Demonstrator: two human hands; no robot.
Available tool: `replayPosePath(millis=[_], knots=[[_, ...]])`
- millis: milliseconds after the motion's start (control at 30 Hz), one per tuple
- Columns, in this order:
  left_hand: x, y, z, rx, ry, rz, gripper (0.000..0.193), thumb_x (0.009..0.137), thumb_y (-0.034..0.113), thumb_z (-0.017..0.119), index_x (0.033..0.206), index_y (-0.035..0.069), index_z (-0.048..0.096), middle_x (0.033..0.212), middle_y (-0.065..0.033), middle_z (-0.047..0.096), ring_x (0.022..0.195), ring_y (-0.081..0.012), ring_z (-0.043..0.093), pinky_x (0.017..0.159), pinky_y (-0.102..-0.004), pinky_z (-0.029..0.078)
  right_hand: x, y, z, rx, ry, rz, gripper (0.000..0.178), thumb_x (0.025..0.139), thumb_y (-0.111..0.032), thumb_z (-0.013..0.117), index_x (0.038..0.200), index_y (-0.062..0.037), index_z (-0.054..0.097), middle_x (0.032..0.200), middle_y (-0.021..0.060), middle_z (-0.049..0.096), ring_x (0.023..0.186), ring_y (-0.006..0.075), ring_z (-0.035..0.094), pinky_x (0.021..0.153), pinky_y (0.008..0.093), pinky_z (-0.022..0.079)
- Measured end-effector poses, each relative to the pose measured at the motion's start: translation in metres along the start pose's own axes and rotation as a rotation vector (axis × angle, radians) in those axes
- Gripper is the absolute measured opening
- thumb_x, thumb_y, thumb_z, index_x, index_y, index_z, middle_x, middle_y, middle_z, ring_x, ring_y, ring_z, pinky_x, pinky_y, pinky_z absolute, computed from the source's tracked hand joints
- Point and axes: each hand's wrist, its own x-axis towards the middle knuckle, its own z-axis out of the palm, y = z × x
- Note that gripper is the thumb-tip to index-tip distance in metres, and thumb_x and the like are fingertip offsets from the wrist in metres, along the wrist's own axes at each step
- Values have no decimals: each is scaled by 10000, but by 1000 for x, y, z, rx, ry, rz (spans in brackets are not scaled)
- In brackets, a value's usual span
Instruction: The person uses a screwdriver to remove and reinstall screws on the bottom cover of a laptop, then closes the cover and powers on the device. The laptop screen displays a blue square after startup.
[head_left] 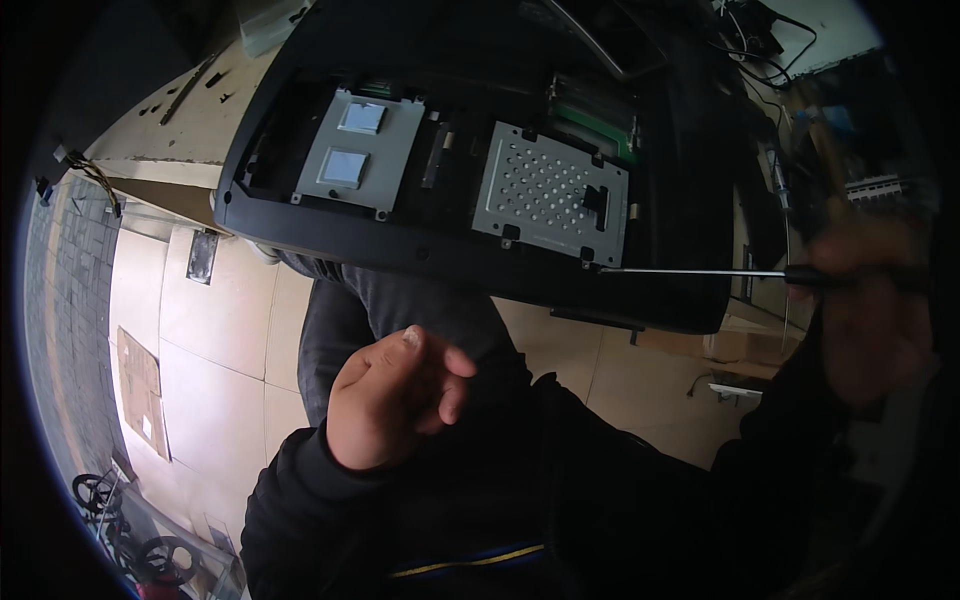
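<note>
A black laptop (423,228) lies with its underside up and its bays uncovered, overhanging my lap. My right hand (875,320), dim and blurred at the far right, is closed round the handle of a screwdriver (700,272). Its long thin shaft points left, and the tip is at the lower right corner of a perforated metal drive bracket (530,185). A black tab sticks up from that bracket. On the laptop's left sits a grey metal plate (385,150) with two shiny square pads. My left hand (395,395) hovers above my lap, fingers loosely curled and apart, with nothing visible in it.
A green circuit board (595,130) shows in the bay behind the bracket. Small dark parts lie on the wooden table (150,140) at left. Coloured wires (95,180) hang off its edge. Cardboard (140,385) lies on the tiled floor. Black cables (770,60) run at the far right.
</note>
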Motion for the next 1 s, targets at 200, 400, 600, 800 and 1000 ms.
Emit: replayPosePath(millis=[200,400,600,800,1000], knots=[[1,-4,-5,-10,0,16,536,1047,411,338,957,-27,633,587,-125,549,455,-129,393,437,-237,293,24,9,25,103,24,-209,308,1046,-126,369,1210,116,467,1061,220,629,784,209,679,629,274,584],[-1,1,-4,48,-148,11,404,1058,321,391,1080,-5,628,732,-79,615,572,-87,465,522,-211,333,22,11,20,121,-9,-181,316,1051,-154,376,1170,110,501,1072,210,614,814,219,673,641,293,590],[13,5,29,-224,-350,66,385,1073,266,379,1292,-12,530,829,-154,636,511,-98,372,496,-223,335,-7,15,19,361,110,-50,306,1045,-209,436,1099,81,518,1025,193,596,777,203,645,614,287,584],[19,-7,25,-381,-445,108,288,1063,185,429,1263,12,542,900,-122,639,559,-74,403,520,-202,342,7,6,27,240,39,-192,270,1030,-199,460,1059,60,529,996,166,607,730,186,647,577,239,566],[18,-7,24,-398,-436,142,207,1050,133,457,1177,11,566,854,-115,641,538,-69,388,508,-201,333,13,2,25,174,-59,-220,220,1016,-150,464,1075,53,525,959,152,621,684,167,649,576,211,552]])
